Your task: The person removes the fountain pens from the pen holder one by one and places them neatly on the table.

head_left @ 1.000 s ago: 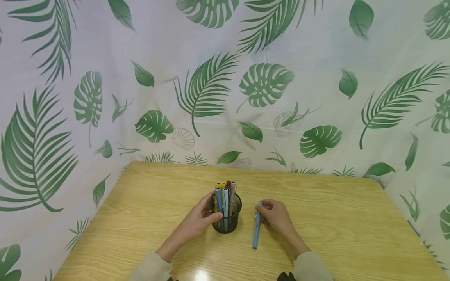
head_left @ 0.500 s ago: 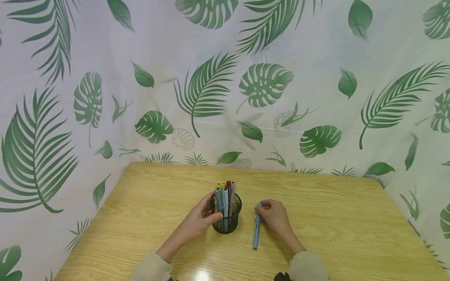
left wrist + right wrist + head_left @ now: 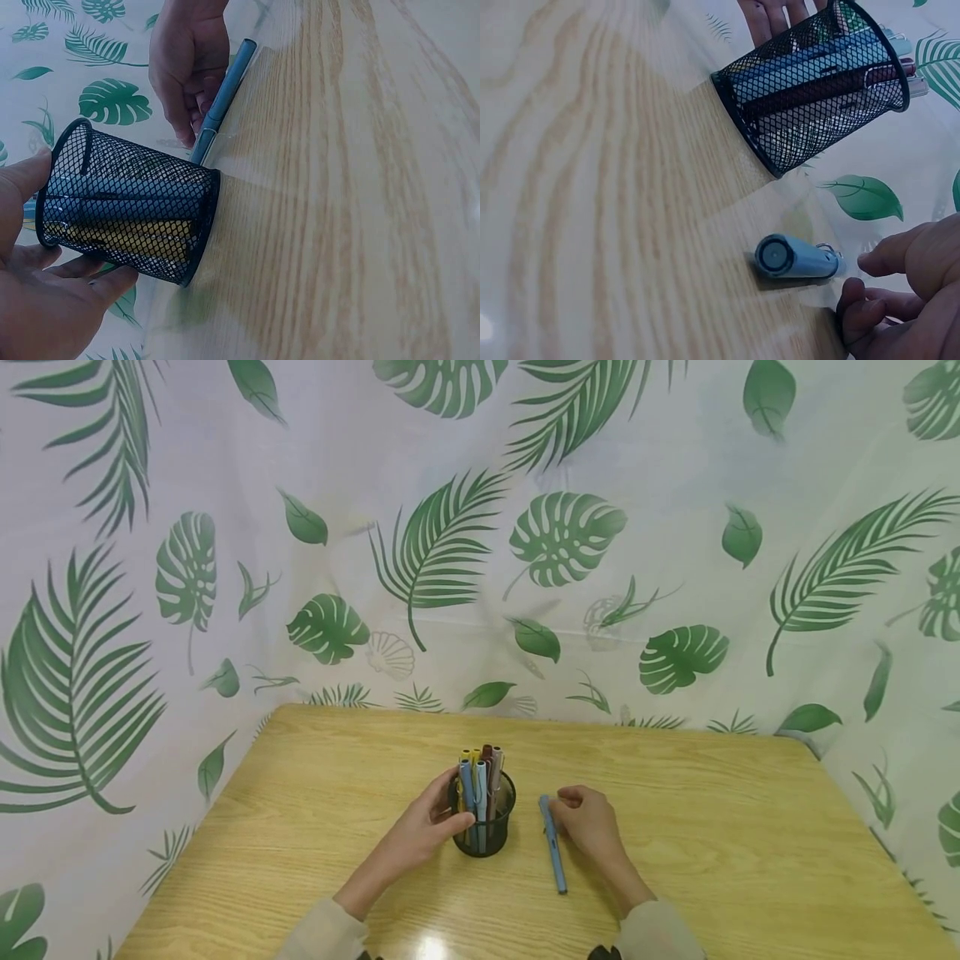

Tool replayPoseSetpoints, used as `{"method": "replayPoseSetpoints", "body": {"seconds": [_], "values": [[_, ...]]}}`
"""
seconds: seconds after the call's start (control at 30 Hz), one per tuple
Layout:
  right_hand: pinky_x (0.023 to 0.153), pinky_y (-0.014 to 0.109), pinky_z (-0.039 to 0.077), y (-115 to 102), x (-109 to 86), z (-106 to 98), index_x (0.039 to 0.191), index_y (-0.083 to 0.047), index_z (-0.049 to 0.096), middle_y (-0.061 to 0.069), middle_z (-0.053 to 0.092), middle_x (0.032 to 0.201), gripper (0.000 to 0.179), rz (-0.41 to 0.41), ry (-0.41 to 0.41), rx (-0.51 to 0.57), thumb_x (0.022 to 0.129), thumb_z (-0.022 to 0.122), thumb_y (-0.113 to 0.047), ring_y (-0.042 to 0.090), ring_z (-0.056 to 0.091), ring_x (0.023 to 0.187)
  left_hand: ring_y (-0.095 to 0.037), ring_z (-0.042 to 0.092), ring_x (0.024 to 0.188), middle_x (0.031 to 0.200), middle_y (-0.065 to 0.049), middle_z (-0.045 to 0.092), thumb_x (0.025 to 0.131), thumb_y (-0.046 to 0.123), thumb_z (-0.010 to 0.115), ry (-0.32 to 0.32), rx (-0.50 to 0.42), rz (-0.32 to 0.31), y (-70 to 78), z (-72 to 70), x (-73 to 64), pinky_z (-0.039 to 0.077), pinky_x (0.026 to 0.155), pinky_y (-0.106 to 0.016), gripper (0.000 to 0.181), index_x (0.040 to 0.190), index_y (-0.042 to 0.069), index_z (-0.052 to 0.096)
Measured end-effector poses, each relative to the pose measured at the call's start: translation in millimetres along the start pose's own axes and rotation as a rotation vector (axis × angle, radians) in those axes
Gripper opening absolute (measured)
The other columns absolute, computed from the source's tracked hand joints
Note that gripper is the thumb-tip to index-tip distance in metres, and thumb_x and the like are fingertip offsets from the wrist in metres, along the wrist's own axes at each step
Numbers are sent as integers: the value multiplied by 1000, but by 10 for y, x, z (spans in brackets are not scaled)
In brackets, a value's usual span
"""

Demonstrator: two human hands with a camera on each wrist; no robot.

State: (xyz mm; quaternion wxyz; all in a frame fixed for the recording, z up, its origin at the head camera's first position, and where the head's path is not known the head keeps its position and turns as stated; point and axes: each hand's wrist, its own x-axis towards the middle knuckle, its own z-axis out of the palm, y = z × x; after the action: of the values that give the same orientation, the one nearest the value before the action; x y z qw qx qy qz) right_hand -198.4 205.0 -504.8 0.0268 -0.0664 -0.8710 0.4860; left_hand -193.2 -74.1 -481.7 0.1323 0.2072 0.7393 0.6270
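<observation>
A black mesh pen holder (image 3: 501, 837) stands upright on the table, with several pens (image 3: 482, 793) in blue, yellow, dark red and grey inside it. My left hand (image 3: 416, 839) grips its left side, thumb in front and fingers behind, as the left wrist view also shows around the mesh (image 3: 127, 202). To the right of the holder lies a single blue pen (image 3: 554, 847), its clip toward the far end. Beside that pen is my right hand (image 3: 594, 828). In the right wrist view the thumb and fingers (image 3: 889, 255) stand apart from the pen (image 3: 799, 257), loosely bent and holding nothing.
Both hands work over a light wood-grain table (image 3: 735, 843). Behind and along the sides hangs a white cloth (image 3: 465, 668) printed with green leaves, meeting the table's back edge.
The blue pen's far end has swung left and its near end right. My right hand, earlier pinching the pen's far end, has let it go. The left hand and holder stay still.
</observation>
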Motion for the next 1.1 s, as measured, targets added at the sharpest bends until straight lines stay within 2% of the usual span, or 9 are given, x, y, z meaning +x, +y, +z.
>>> {"method": "replayPoseSetpoints", "body": {"seconds": [0.27, 0.43, 0.57, 0.87, 1.1], "values": [[73, 29, 56, -62, -25, -19, 120, 11, 68, 18, 72, 104, 31, -16, 37, 3, 100, 64, -12, 26, 67, 92, -44, 34, 148, 162, -26, 32, 105, 19, 65, 9, -1, -17, 11, -14, 1, 29, 119, -56, 77, 165, 7, 19], [64, 24, 56, -162, -50, -4, 123, 11, 67, 18, 72, 100, 29, -33, 19, 84, 101, 62, -9, 23, 69, 80, -43, 33, 148, 162, -26, 32, 105, 18, 64, 4, -13, -10, 11, -15, 3, 28, 120, -56, 76, 165, 7, 19], [62, 23, 54, -265, -61, 22, 125, 9, 67, 19, 72, 99, 30, -44, -3, 161, 102, 60, -10, 26, 69, 79, -43, 33, 148, 162, -26, 32, 105, 17, 64, -2, -25, -7, 1, -17, 8, 28, 120, -56, 76, 165, 7, 19], [72, 39, 59, -505, -83, 80, 127, 2, 69, 21, 71, 111, 28, -90, -45, 234, 104, 62, -13, 34, 68, 92, -44, 35, 147, 162, -26, 34, 104, 20, 66, 13, -5, -13, -40, -15, 26, 30, 119, -56, 78, 165, 8, 20], [73, 41, 59, -625, -83, 126, 126, 1, 70, 17, 71, 110, 28, -134, -73, 242, 104, 63, -14, 35, 66, 94, -45, 36, 147, 162, -26, 34, 104, 20, 66, 20, -7, -16, -42, -4, 23, 33, 117, -56, 77, 165, 7, 21]]}}
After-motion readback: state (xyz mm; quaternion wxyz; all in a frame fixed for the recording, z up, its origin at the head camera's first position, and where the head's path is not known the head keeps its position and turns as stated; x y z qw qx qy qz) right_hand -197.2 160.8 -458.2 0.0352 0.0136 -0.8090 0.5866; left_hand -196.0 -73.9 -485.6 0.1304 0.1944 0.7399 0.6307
